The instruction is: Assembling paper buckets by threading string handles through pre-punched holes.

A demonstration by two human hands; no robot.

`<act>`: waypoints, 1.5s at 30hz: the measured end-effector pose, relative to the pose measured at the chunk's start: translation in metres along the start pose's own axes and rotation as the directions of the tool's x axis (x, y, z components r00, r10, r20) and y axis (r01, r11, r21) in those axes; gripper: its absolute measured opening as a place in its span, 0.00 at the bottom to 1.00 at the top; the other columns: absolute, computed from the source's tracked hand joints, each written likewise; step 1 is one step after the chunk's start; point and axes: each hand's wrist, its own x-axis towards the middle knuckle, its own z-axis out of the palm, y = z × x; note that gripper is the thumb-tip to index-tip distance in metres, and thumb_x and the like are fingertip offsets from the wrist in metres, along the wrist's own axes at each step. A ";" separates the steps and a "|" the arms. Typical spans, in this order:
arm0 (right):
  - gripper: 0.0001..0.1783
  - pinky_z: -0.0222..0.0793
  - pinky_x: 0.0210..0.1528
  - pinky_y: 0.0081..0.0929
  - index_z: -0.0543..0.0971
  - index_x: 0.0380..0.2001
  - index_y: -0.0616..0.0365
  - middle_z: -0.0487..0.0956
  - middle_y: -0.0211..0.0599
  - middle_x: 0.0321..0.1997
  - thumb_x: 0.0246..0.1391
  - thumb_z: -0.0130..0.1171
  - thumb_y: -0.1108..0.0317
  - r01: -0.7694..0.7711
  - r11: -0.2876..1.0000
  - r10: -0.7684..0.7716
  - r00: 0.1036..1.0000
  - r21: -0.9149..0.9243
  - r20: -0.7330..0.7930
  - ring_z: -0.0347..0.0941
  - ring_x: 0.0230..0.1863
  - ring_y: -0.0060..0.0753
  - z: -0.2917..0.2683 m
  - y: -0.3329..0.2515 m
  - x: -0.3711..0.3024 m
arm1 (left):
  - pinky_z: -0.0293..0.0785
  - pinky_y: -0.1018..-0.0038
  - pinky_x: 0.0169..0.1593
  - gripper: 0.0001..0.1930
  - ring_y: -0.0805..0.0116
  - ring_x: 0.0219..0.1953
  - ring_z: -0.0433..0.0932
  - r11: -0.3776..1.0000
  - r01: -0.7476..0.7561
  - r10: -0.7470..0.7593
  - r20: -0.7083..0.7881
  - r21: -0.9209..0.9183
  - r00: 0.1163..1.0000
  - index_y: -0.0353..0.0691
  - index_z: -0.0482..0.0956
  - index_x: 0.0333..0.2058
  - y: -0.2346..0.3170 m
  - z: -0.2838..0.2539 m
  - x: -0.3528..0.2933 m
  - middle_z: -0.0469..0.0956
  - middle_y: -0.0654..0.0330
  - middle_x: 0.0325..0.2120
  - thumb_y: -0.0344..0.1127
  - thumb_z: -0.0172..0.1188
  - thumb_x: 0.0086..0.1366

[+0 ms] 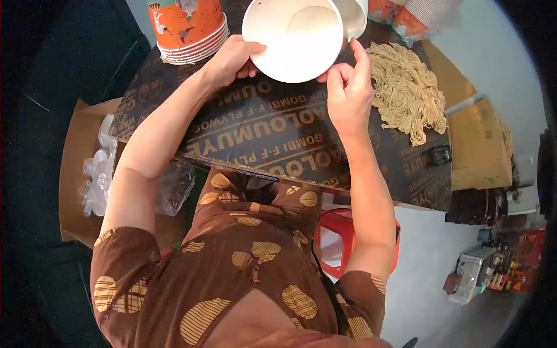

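Note:
A white-lined paper bucket (272, 35) is tilted over the far part of the table, its round mouth toward me. My left hand (233, 59) is closed on its left rim, thumb inside and fingers beneath. At the lower right of the bucket is my right hand (350, 87), its curled fingers against the outer wall and its index finger raised along the side. What lies under those fingertips is partly hidden. Just behind, a second white-lined bucket (355, 18) shows in part. Beside my right hand lies a heap of cream-coloured cord strands (409, 90).
A stack of orange printed paper buckets (190, 32) stands at the table's far left; more stacked buckets (426, 17) are at far right. The dark plywood table (249, 136) has a rounded edge. Cardboard boxes (478, 139) flank it, and a red stool (339, 238) stands below.

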 end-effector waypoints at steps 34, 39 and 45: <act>0.29 0.69 0.35 0.26 0.59 0.58 0.68 0.76 0.39 0.22 0.54 0.54 0.76 -0.089 0.996 0.089 0.996 -0.014 -0.007 0.72 0.25 0.28 0.027 0.029 -0.003 | 0.74 0.69 0.37 0.07 0.60 0.32 0.78 0.680 -0.560 0.520 0.227 0.473 0.823 0.33 0.76 0.34 -0.011 0.047 -0.014 0.78 0.51 0.28 0.26 0.59 0.55; 0.30 0.69 0.34 0.26 0.60 0.59 0.63 0.73 0.39 0.19 0.52 0.55 0.76 -0.080 0.979 0.091 0.994 -0.186 0.052 0.72 0.24 0.27 0.023 0.014 -0.005 | 0.73 0.66 0.35 0.06 0.57 0.30 0.78 0.696 -0.517 0.472 0.224 0.499 0.853 0.33 0.75 0.32 -0.016 0.052 -0.012 0.78 0.50 0.27 0.27 0.59 0.55; 0.30 0.69 0.32 0.29 0.60 0.59 0.63 0.72 0.38 0.18 0.52 0.54 0.77 -0.036 0.978 0.056 0.994 -0.204 0.092 0.72 0.22 0.32 0.024 0.011 -0.007 | 0.73 0.64 0.33 0.05 0.56 0.28 0.79 0.648 -0.574 0.524 0.254 0.500 0.813 0.33 0.75 0.31 -0.022 0.050 -0.007 0.77 0.50 0.24 0.27 0.59 0.56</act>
